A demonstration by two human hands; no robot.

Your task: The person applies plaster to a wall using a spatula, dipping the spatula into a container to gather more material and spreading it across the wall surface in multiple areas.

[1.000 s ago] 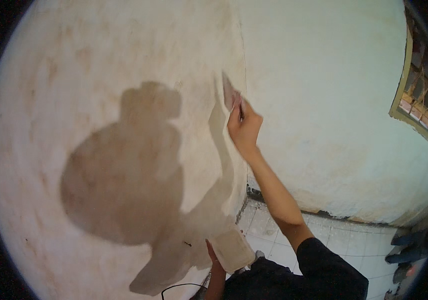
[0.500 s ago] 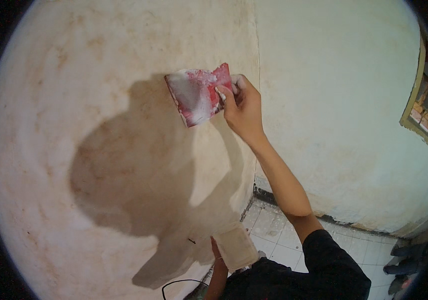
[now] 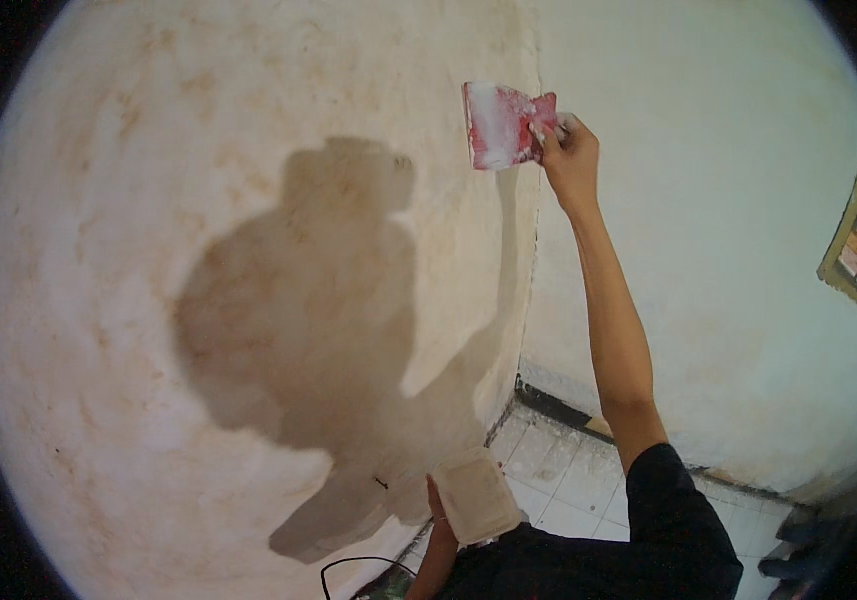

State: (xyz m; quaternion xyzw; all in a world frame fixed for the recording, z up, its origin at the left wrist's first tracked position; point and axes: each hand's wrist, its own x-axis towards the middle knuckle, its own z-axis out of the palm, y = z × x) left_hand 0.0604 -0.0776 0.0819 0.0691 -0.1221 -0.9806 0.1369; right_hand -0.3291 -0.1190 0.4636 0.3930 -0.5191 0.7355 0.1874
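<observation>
Blotchy wall (image 3: 108, 300) spreads left of both hands; the right hand (image 3: 572, 165) pinches a red scraper (image 3: 496, 128) (smeared white) just left of its fingers; well below, the left hand (image 3: 436, 497) grips a pale tub (image 3: 480, 498).

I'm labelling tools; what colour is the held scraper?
The scraper is red, smeared white, shown best in the head view.

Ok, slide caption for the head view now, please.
Right hand holds a flat red, white-smeared scraper near a pale wall corner; left hand holds a beige rectangular container.
</observation>
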